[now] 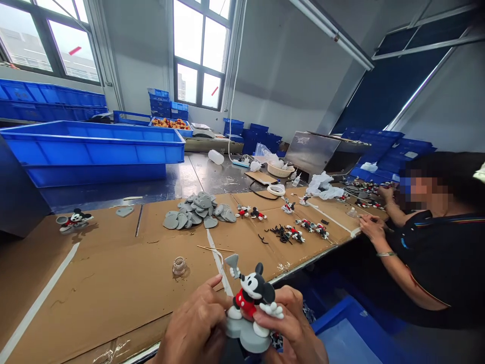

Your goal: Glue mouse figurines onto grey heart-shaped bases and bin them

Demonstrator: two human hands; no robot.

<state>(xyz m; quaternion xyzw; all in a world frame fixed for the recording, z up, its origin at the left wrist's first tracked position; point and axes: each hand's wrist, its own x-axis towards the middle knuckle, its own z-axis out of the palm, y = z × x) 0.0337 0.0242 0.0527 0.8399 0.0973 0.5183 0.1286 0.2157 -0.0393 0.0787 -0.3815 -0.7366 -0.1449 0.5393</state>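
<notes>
Between my two hands, at the table's near edge, is a Mickey Mouse figurine (248, 298) with red shorts, standing upright on a grey base. My left hand (200, 318) closes on its left side at the feet and base, its index finger stretched out. My right hand (297, 328) grips the right side, with the thumb against the figure near its white hand. A small clear cup (179, 266) stands on the cardboard beyond my left hand. Thin wooden sticks (215, 248) lie behind the figurine.
A pile of grey bases (200, 208) lies mid-table, with black tails (280, 233) and several figurines to its right. Another figurine (76, 219) stands far left. A large blue crate (94, 146) is behind. At right, a co-worker (428, 253) handles parts; a blue bin (352, 328) is below.
</notes>
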